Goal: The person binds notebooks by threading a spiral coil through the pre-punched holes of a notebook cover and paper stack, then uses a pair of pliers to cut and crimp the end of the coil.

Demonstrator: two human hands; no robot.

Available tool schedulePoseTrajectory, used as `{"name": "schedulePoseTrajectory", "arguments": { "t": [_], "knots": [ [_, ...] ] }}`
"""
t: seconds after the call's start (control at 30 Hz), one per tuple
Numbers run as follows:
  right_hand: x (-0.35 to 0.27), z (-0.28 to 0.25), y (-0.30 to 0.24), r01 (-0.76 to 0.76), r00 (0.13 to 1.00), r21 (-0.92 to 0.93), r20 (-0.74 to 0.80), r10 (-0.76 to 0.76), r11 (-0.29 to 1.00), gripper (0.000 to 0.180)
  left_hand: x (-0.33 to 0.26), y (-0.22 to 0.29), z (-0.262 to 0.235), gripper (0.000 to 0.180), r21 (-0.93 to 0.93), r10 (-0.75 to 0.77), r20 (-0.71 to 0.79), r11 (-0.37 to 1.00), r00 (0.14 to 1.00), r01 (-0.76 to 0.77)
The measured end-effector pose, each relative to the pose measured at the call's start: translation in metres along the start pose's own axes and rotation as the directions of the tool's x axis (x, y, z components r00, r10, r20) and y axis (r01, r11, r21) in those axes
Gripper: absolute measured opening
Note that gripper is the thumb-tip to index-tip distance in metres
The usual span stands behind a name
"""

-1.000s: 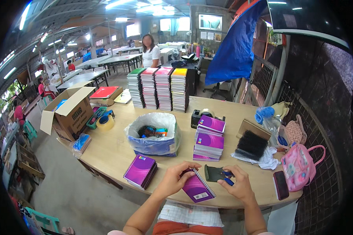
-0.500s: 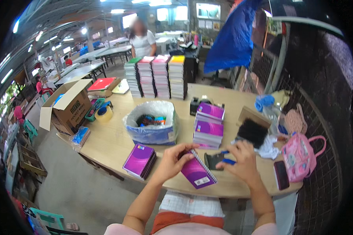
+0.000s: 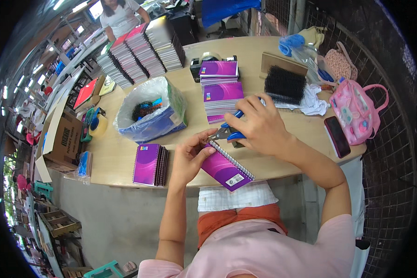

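Note:
A purple spiral notebook [image 3: 223, 167] is tilted over the table's front edge, pinched at its upper left corner by my left hand [image 3: 190, 155]. My right hand [image 3: 263, 125] grips blue-handled pliers [image 3: 223, 133], whose metal jaws are at the top end of the notebook's wire spiral, close to my left fingers. Partly hidden under the pliers is a small dark block [image 3: 237, 144]. Beyond my hands stand two piles of purple notebooks [image 3: 223, 95]. To the left of my left hand is a shorter stack of purple notebooks [image 3: 146, 164].
A plastic-lined bin [image 3: 180, 111] with scraps stands left of centre, a tape dispenser [image 3: 197, 69] behind. Tall notebook stacks [image 3: 141, 51] and a carton [image 3: 62, 143] line the left. Black wire combs [image 3: 285, 85], a phone [image 3: 337, 136] and a pink bag [image 3: 356, 111] sit right. A person [image 3: 120, 18] stands opposite.
My right hand has brought the pliers left to the top of the notebook's spiral. My left hand still holds the notebook. The whole view has tilted downward and turned.

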State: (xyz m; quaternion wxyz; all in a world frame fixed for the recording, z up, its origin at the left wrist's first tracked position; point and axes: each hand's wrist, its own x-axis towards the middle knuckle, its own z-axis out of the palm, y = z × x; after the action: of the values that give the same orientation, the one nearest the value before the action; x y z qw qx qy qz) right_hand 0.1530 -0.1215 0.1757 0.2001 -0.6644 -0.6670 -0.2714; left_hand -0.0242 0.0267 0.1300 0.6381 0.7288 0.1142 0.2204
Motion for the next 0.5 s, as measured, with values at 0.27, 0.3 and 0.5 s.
{"name": "schedulePoseTrajectory", "arguments": {
  "t": [0.27, 0.3, 0.5],
  "knots": [
    [0.0, 0.01, 0.008, 0.035, 0.999, -0.024, 0.009, -0.035, 0.999, 0.048, 0.004, -0.01, 0.0, 0.046, -0.052, -0.042, 0.005, 0.998, 0.999, 0.043],
    [0.0, 0.011, 0.008, 0.037, 0.999, -0.032, 0.031, -0.036, 0.999, 0.047, 0.004, -0.011, 0.001, 0.046, -0.061, -0.036, 0.009, 0.997, 0.999, 0.037],
    [-0.002, 0.011, 0.012, 0.05, 0.996, -0.025, 0.075, -0.048, 0.998, 0.04, 0.005, -0.014, 0.002, 0.044, -0.059, -0.053, 0.004, 0.997, 0.999, 0.053]
  ]
}}
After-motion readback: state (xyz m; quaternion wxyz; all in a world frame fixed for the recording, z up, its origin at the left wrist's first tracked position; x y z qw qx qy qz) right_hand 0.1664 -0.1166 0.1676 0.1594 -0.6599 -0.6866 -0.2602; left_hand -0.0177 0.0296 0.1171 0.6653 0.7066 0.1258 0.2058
